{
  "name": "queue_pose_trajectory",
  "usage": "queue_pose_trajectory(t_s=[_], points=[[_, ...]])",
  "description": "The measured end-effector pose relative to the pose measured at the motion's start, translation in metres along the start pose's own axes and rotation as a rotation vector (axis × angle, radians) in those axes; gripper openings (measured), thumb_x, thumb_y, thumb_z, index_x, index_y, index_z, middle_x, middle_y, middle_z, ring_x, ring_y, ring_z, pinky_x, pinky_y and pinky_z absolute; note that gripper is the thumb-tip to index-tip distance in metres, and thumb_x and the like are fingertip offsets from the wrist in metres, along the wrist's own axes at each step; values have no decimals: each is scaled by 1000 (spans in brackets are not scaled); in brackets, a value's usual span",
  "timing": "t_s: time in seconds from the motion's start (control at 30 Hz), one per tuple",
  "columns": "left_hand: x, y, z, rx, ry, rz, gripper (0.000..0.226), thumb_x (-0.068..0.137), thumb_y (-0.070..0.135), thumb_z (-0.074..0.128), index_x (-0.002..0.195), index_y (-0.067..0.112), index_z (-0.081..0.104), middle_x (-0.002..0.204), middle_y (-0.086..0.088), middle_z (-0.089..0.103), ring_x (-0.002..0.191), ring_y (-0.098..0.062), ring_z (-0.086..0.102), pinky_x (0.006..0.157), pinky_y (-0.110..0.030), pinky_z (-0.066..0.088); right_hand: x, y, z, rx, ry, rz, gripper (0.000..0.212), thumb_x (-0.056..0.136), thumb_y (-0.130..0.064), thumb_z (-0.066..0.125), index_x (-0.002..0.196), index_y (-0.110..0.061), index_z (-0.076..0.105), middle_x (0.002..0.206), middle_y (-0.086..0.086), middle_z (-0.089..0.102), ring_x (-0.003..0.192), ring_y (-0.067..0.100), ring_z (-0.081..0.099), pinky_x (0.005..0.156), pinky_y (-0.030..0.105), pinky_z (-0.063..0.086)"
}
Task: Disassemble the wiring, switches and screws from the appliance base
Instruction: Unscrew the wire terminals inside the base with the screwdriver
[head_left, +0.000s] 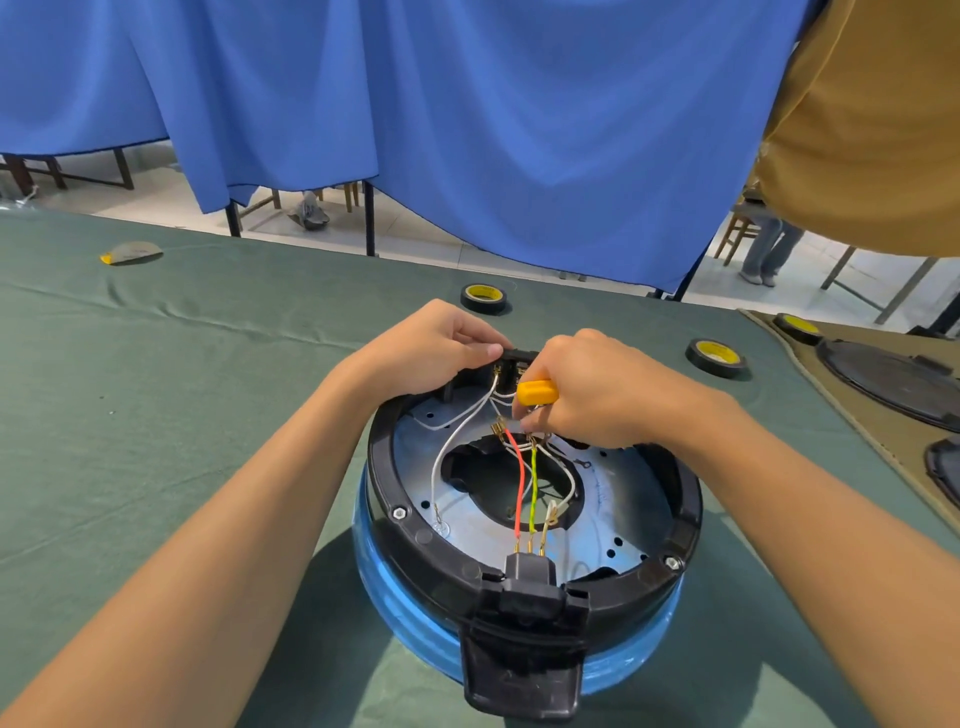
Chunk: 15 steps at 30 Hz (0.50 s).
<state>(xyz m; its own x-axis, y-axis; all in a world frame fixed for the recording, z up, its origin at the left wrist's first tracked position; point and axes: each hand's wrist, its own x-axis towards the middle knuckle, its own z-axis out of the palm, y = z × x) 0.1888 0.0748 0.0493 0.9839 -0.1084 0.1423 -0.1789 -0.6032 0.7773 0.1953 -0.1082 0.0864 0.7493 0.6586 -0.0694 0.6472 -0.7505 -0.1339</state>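
Note:
The round appliance base (644, 577), black rim over a blue body, lies upside down on the green cloth in front of me. Inside it run a red wire (519, 483), a yellow-green wire (533, 488) and white wires (447, 452) down to a black socket (527, 571) at the near edge. My left hand (431, 348) grips the switch housing (519, 356) on the far rim. My right hand (597, 389) holds a yellow-handled screwdriver (535, 392) beside that housing, fingertips down among the wire terminals. The tool's tip is hidden.
Two black tape rolls with yellow cores (484, 298) (717, 357) lie beyond the base, a third (797, 327) on a tan mat at right with black lids (883, 382). A person in a tan shirt (872, 130) stands at far right. Blue curtains hang behind the table.

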Motion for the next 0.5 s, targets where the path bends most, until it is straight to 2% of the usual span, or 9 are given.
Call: queue_pose_trajectory(t_s=[0.1, 0.23, 0.37, 0.5], points=[[1, -1, 0, -20, 5, -3, 23, 97, 21, 56, 114, 20, 72, 101, 6, 74, 92, -2, 67, 85, -19, 48, -1, 3, -3, -23, -50, 10, 11, 84, -30, 72, 95, -29, 73, 92, -2, 70, 87, 19, 63, 80, 45, 56], [2, -2, 0, -15, 8, -2, 22, 97, 21, 57, 114, 21, 71, 100, 7, 73, 91, -2, 67, 84, -19, 47, -2, 3, -2, -20, -64, 16, 14, 83, -39, 74, 95, -31, 74, 92, -6, 69, 86, 12, 59, 80, 43, 55], [2, -2, 0, -18, 9, -2, 22, 97, 21, 57, 113, 20, 72, 97, 9, 73, 91, -1, 66, 86, -21, 47, -1, 4, 6, -57, -1, 9, 20, 81, -43, 74, 93, -27, 71, 92, -1, 66, 84, 18, 59, 77, 42, 54], [2, -1, 0, -23, 10, -7, 22, 97, 21, 57, 113, 20, 72, 99, 7, 73, 93, -5, 67, 90, -24, 48, 1, 4, 12, -50, 37, -2, 16, 82, -40, 74, 87, -27, 67, 90, 1, 65, 85, 21, 60, 77, 43, 54]])
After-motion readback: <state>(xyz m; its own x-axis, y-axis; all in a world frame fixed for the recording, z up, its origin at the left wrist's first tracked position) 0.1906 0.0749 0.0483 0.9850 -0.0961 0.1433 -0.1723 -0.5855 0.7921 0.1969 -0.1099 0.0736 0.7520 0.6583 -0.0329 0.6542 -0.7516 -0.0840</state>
